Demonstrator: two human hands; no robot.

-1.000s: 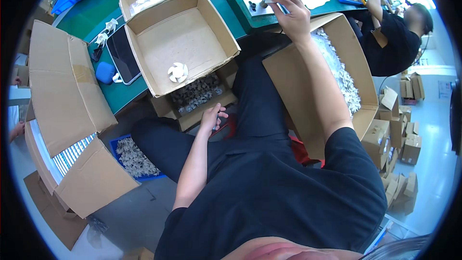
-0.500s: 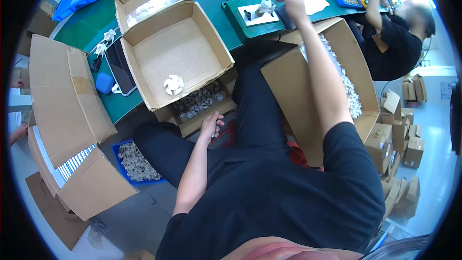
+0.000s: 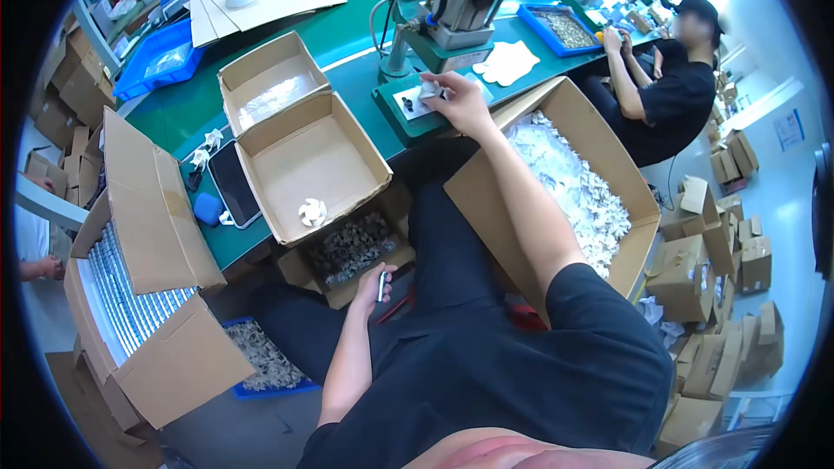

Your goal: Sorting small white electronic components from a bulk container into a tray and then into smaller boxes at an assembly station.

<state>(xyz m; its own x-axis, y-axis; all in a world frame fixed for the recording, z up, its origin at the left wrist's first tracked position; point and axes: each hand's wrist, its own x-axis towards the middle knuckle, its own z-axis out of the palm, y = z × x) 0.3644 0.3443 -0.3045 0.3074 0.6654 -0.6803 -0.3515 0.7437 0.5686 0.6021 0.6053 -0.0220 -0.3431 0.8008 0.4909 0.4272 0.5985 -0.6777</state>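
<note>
My right hand (image 3: pixel 462 104) reaches to the base of a bench press (image 3: pixel 473 9). Its fingers are closed round a small white fan wheel (image 3: pixel 428 89), mostly hidden by them, at the white plate (image 3: pixel 405 97) on the green base. A small black piece stands on the plate beside it. Over my lap, my left hand (image 3: pixel 372 287) is closed on a short shiny metal rod (image 3: pixel 381 285). Between my arms and the bench, an open carton (image 3: pixel 321 143) holds one white fan wheel (image 3: pixel 312 212). Many white fan wheels (image 3: pixel 599 226) fill the carton (image 3: pixel 491 217) under my right arm.
At left, an open carton (image 3: pixel 178 365) holds rows of silver rods (image 3: pixel 130 287). A phone (image 3: pixel 233 181) and blue case (image 3: pixel 208 208) lie on the green bench. Grey parts fill a blue tray (image 3: pixel 278 389) below. A co-worker (image 3: pixel 673 104) sits at right, near a blue tray (image 3: pixel 530 24).
My right hand has come onto the white fan wheel at the press plate from just right of it. My left hand has turned, showing the rod more plainly. The whole view has shifted.
</note>
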